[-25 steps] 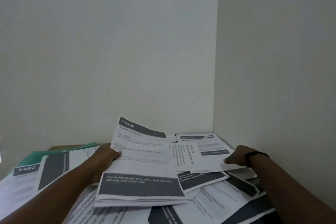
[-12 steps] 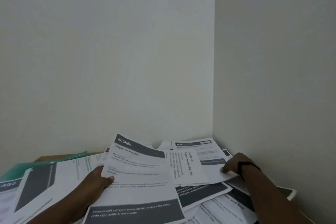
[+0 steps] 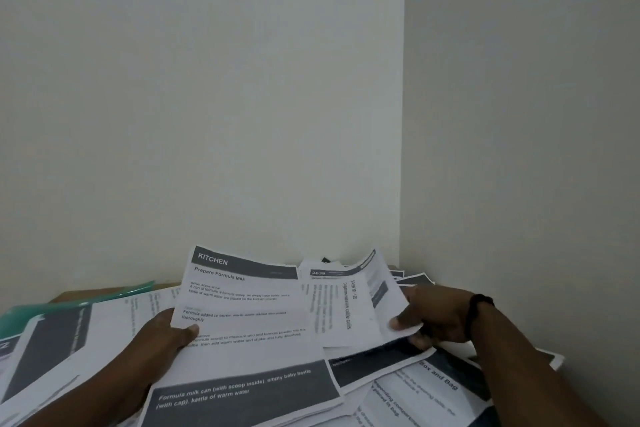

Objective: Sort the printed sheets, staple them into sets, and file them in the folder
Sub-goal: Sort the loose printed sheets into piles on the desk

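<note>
Left hand (image 3: 162, 336) gripping one Kitchen stack (image 3: 242, 340), right hand (image 3: 429, 317) pinching one sheet (image 3: 381, 291), one green folder (image 3: 69, 305)

Folder (image 3: 79, 302) left of sheets (image 3: 242, 322)

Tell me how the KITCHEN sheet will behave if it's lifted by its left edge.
The KITCHEN sheet is probably floppy; its top edge already curves. It likely sits on more sheets, so those underneath could slip as the left hand lifts.
</note>
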`<state>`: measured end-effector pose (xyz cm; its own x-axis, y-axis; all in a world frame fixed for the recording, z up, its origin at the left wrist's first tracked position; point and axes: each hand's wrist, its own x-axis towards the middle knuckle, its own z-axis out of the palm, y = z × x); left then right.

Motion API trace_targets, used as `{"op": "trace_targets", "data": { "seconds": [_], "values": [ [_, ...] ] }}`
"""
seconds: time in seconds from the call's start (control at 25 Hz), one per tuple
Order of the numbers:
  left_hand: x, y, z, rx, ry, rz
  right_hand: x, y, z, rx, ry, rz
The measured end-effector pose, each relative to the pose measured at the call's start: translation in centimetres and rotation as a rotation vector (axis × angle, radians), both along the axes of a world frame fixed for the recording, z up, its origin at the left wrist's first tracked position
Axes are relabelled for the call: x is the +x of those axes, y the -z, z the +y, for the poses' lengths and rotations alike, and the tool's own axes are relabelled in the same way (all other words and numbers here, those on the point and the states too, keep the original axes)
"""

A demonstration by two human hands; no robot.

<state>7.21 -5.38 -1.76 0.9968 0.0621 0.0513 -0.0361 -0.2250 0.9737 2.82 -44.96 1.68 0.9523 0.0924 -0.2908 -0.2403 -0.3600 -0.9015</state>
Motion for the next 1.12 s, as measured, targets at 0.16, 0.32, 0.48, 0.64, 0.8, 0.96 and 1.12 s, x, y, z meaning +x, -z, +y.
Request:
{"op": "trace_targets", "data": {
  "seconds": [0.16, 0.32, 0.48, 0.64, 0.8, 0.96, 1.12],
  "values": [
    [0.2, -0.4, -0.1, 0.024, -0.029, -0.001, -0.6, -0.9, 2.6, -0.178, -0.21, 0.117],
    [0.0, -1.0, 0.4, -0.039, -0.016, 0.006, -0.7, -1.0, 4.1, -0.256, -0.328, 0.138],
    [-0.5, -1.2, 0.9, -0.15, -0.035, 0.019, -0.8, -1.0, 6.0, -0.352, -0.407, 0.178],
    [0.4, -0.4, 1.3, -0.053, -0.028, 0.056, 0.9, -0.8, 4.6, -0.708, -0.04, -0.088],
    [1.1, 0.1, 1.5, 0.012, -0.003, 0.065, 1.4, 0.5, 1.9, -0.95, 0.226, -0.095],
    [1.2, 0.2, 1.5, 0.043, -0.007, 0.064, 1.6, 0.9, 2.1, -0.824, 0.251, -0.075],
    [1.0, 0.1, 1.2, 0.051, -0.022, 0.069, 3.1, 1.2, 1.5, -0.944, 0.256, -0.103]
  ]
}}
